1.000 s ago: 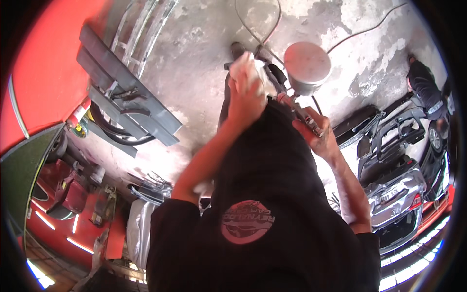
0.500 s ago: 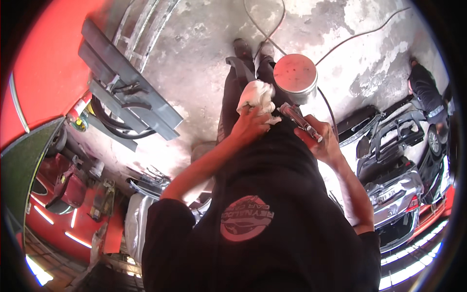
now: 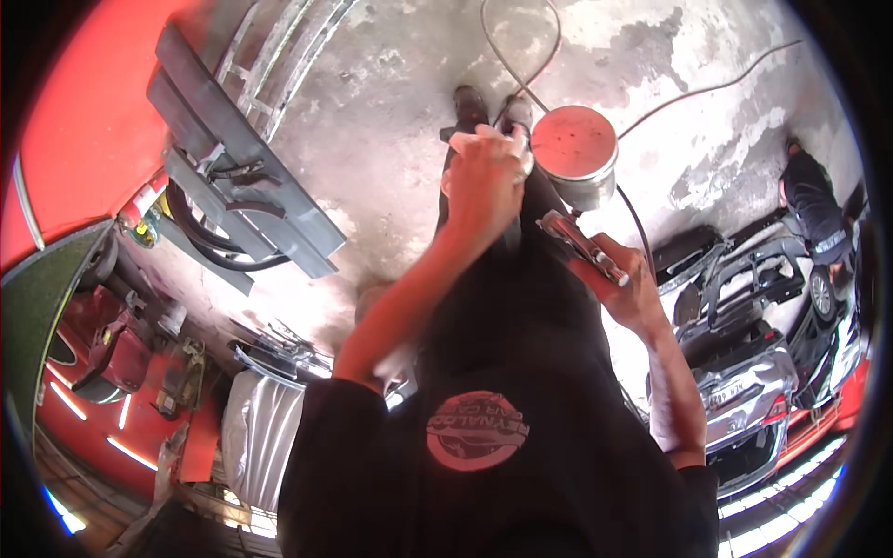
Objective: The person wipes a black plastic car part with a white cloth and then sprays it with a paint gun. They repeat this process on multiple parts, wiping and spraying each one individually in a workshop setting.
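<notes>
In my right hand [image 3: 631, 290] is a metal spray gun [image 3: 584, 244], with the fingers wrapped round its grip. A silvery round cup [image 3: 593, 192] with a speckled reddish lid [image 3: 575, 141] sits at the far end of the gun. My left hand [image 3: 490, 181] is closed on a white cloth [image 3: 518, 152], reaching forward to the left of the cup. Most of the cloth is hidden under the fingers. A narrow gap separates the left hand from the cup. A dark hose [image 3: 636, 223] runs behind the cup and right hand.
Grey panels [image 3: 251, 158] stand at the left, beside a metal frame [image 3: 270, 65]. The hose loops over the worn concrete floor [image 3: 391, 121]. At the right are black car parts [image 3: 744, 270], a damaged silver car [image 3: 744, 400] and another person [image 3: 811, 200] bending near a wheel.
My left hand has moved forward with the cloth, away from my body, and now covers more of it. My right hand still holds the spray gun, slightly farther right and lower in view.
</notes>
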Demonstrator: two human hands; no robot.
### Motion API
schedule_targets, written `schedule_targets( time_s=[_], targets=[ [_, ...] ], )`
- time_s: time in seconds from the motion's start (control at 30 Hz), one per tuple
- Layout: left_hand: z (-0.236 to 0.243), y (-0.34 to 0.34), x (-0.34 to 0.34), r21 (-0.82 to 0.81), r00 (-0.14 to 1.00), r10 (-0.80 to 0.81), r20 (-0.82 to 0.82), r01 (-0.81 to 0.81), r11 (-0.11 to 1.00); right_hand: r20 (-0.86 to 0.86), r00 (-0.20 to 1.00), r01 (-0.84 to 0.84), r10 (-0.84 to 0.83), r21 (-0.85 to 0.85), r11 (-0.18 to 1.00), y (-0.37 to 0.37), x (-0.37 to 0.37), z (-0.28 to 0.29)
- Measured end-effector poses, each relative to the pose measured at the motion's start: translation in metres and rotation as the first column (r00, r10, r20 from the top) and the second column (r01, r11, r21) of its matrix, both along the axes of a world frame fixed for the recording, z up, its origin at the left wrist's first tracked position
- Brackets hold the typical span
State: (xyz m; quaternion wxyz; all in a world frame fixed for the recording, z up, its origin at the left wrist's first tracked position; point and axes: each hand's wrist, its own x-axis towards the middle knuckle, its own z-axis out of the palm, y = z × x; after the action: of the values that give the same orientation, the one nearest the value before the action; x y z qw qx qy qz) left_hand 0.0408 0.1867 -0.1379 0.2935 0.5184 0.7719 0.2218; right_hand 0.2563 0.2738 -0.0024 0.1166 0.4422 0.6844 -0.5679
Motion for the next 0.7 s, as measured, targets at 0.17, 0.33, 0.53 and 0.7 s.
schedule_targets(
  time_s=[0.17, 0.33, 0.53, 0.7],
  targets=[
    [-0.112, -0.022, -0.023, -0.248, 0.847, -0.458, 0.269, 0.520, 0.817, 0.058, 0.998, 0.035, -0.022, -0.217, 0.976, 0.031, -0.022, -0.032],
    [-0.226, -0.010, -0.020, -0.610, 0.921, -0.117, 0.372, 0.338, 0.717, 0.145, 0.980, 0.183, -0.134, -0.407, 0.895, 0.028, -0.038, -0.063],
    [-0.310, -0.050, -0.067, -0.666, 0.943, 0.325, 0.077, -0.194, 0.721, 0.121, 0.992, 0.022, 0.023, -0.358, 0.933, 0.016, -0.056, -0.112],
    [-0.239, -0.074, -0.033, -0.161, 0.915, 0.256, 0.313, -0.214, 0.963, 0.094, 0.995, 0.021, 0.011, -0.336, 0.941, 0.018, -0.055, -0.094]
  ],
)
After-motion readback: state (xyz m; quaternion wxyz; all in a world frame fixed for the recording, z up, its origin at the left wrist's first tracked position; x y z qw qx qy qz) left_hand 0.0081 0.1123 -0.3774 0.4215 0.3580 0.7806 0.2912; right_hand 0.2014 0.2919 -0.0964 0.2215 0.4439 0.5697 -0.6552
